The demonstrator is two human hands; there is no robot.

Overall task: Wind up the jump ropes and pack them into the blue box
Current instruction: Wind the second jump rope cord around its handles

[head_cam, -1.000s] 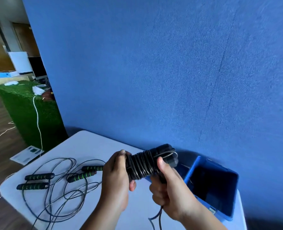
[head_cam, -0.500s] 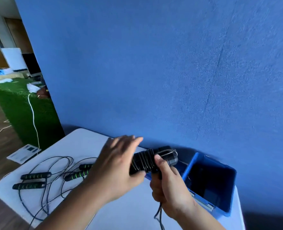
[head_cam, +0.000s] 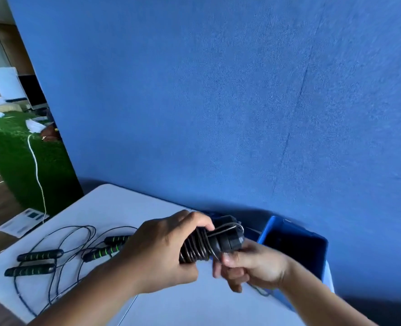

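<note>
Closing from its open hover half a second earlier, the left hand now wraps its fingers around the wound jump rope, held above the counter at lower centre, just left of the blue box. The blurred right hand appears to pinch the rope's loose tail. Unwound ropes lie at lower left.

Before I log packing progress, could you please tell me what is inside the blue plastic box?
The open blue plastic box shows only dark inner walls; no rope is visible. Its near part is hidden behind the right hand and forearm.
</note>
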